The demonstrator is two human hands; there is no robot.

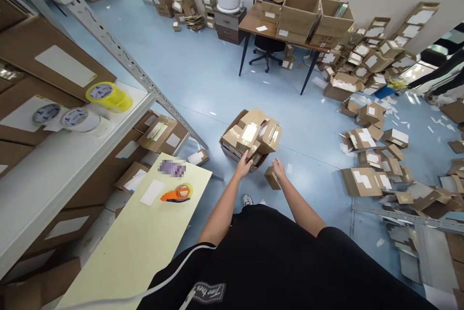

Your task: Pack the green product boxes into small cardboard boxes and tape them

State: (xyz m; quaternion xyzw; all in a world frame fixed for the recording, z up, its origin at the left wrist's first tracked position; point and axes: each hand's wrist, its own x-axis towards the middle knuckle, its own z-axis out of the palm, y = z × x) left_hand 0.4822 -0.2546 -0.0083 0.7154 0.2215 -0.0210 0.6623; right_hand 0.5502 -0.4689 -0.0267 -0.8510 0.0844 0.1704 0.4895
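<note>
An open brown cardboard box (230, 152) is standing on the blue floor (203, 83), beyond the far right corner of a pale yellow worktop (145, 247), and it is holding several smaller taped brown cartons (250, 129) that are rising above its rim. The left hand (243, 165) is reaching to its near edge with fingers slightly bent; whether they are gripping, I cannot tell. The right hand (278, 170) is meeting a small brown carton (271, 178) just beside the box (its grip is hidden too).

Past the box's far edge, floor is stretching to a brown wooden desk (270, 34), which is carrying two large open cartons (300, 10). On the right, a heap of brown cartons (377, 59) is bordering that space.

White labels and shiny tape are showing on the packed cartons, which are leaning together. Near the worktop's far edge, an orange tape dispenser (170, 196) is lying beside a white paper sheet (152, 192).
</note>
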